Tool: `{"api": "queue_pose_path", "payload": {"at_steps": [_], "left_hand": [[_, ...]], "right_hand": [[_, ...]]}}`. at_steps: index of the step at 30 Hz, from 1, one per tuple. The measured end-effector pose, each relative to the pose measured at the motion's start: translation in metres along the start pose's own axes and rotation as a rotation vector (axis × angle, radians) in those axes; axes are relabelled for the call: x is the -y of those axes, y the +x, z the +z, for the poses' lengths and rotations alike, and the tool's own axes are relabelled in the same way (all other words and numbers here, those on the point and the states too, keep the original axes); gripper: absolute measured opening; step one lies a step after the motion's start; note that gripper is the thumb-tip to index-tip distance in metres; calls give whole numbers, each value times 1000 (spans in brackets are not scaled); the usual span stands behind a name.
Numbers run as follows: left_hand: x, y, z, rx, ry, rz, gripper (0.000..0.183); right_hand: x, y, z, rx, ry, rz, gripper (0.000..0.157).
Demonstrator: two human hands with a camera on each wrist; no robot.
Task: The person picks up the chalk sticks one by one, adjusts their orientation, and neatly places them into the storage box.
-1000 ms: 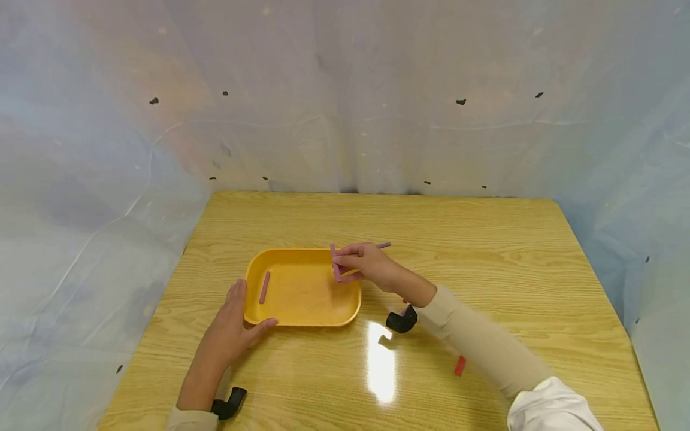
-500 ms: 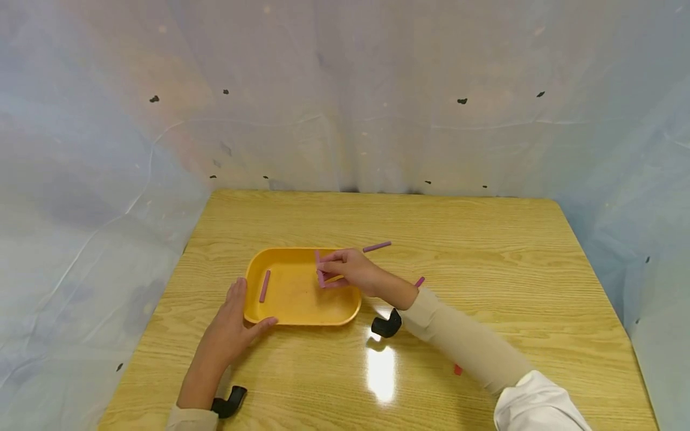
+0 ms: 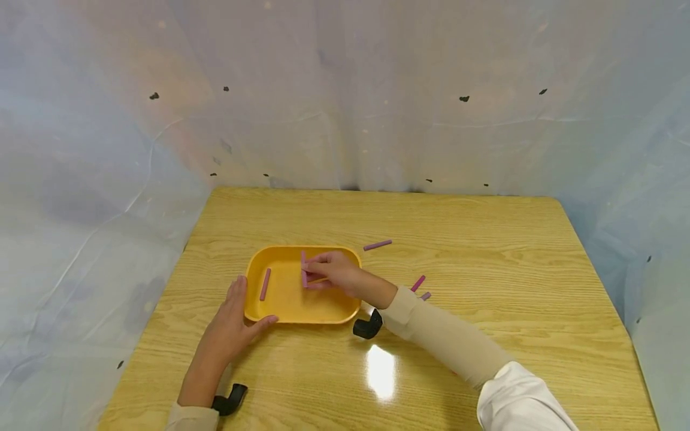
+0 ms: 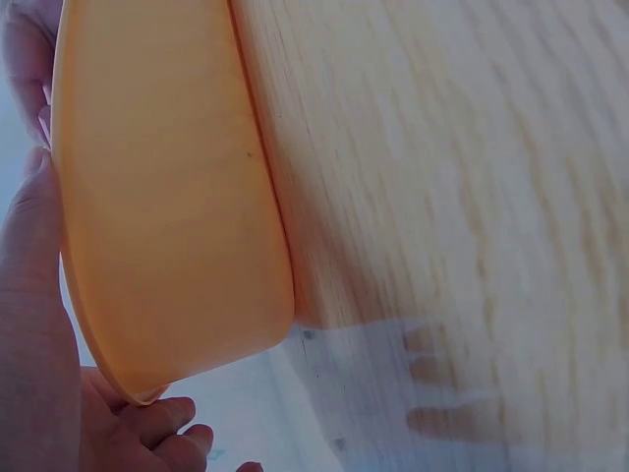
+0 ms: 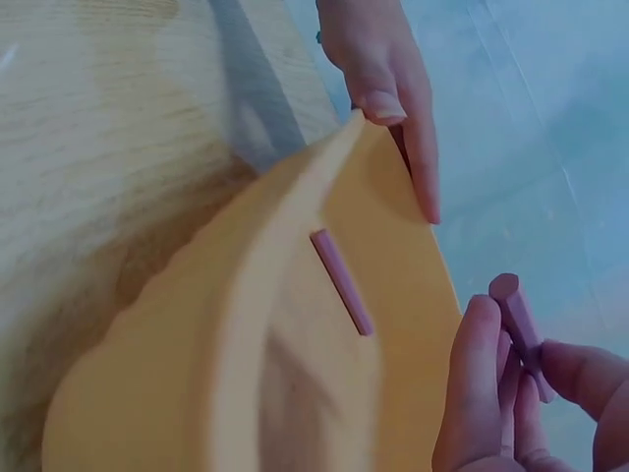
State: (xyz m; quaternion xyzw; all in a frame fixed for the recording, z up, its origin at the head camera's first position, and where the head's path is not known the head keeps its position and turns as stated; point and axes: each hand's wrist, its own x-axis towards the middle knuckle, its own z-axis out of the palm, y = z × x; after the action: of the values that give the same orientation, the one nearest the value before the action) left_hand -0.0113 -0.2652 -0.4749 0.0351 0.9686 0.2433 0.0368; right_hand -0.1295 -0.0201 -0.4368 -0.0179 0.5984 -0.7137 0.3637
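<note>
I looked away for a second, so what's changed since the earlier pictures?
The right hand, pinching a pinkish stick, moved left, farther over the yellow tray. Nothing was let go. The left hand, the tray and the other stick inside it stayed put.

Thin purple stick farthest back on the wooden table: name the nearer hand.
Right. The right hand, over the yellow plastic tray, is left and short of the purple stick; the left hand, farther, touches the tray's left end.

the tray (image 3: 291, 310) is orange-yellow, the pinched stick (image 5: 519, 315) mauve, another stick (image 3: 418, 282) magenta, and the table (image 3: 474, 233) wood-grained yellow.
</note>
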Motion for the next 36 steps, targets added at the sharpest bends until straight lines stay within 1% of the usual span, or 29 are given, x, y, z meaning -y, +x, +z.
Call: {"api": "queue_pose_path", "payload": {"at_steps": [8, 13, 17, 22, 26, 32, 36], "left_hand": [[0, 0, 0, 9, -5, -15, 112], [1, -1, 0, 1, 0, -14, 112], [1, -1, 0, -7, 3, -7, 112], [0, -1, 1, -14, -5, 8, 111], [0, 0, 2, -22, -9, 17, 110], [1, 2, 2, -19, -5, 23, 111], [0, 4, 3, -17, -1, 18, 112]], "right_hand": [[-7, 7, 14, -12, -12, 22, 26], [-12, 14, 19, -10, 21, 23, 28], [-19, 22, 24, -10, 43, 12, 29], [-28, 30, 31, -29, 62, 11, 25], [-32, 34, 37, -41, 72, 10, 22], [-31, 40, 44, -39, 49, 15, 28], [-32, 44, 46, -43, 19, 29, 29]]}}
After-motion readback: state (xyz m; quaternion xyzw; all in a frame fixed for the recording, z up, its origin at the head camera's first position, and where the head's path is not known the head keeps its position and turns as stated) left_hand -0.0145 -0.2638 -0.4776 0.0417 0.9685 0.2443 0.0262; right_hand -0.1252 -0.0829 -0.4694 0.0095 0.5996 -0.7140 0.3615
